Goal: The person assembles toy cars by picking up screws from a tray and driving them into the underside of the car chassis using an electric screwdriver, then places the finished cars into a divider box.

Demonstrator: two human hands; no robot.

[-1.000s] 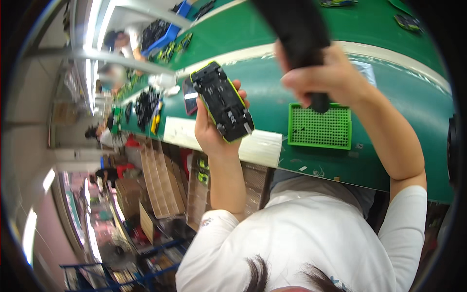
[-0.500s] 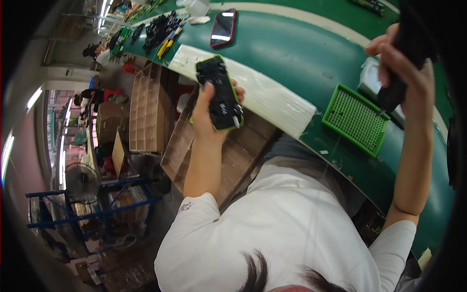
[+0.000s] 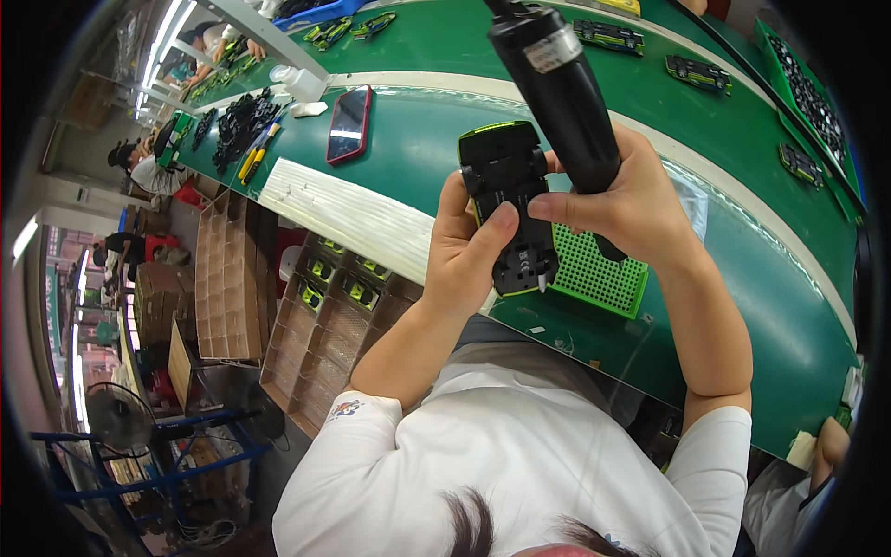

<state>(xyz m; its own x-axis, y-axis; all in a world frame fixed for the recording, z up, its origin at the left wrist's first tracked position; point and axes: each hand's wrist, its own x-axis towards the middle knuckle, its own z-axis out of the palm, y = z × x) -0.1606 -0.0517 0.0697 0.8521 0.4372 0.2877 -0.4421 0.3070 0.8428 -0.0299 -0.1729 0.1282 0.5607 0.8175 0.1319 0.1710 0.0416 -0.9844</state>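
Observation:
My left hand [image 3: 459,251] is closed around a toy car [image 3: 506,158] with its black underside facing up and a lime-green edge showing. The thumb presses on the middle of the underside. In my right hand [image 3: 650,209] is a black electric screwdriver [image 3: 557,93], its handle slanting up and away with a cord at the top end. My right thumb reaches over to the car's side, and the right fingers behind it are partly hidden. Below the screwdriver's lower end lies a green tray full of small holes [image 3: 603,278], partly covered by the car and hands.
A red-edged phone [image 3: 349,125], yellow-handled tools [image 3: 258,156] and a pile of black parts [image 3: 246,130] lie on the green bench at left. Toy cars [image 3: 698,72] sit on the far strip. A divided carton [image 3: 306,362] beside me holds several cars. Another person's arm [image 3: 829,450] shows at right.
The screwdriver has come from over the green tray at right to the middle, beside the car. My right thumb now meets the car. The view has shifted, showing more of the far strip.

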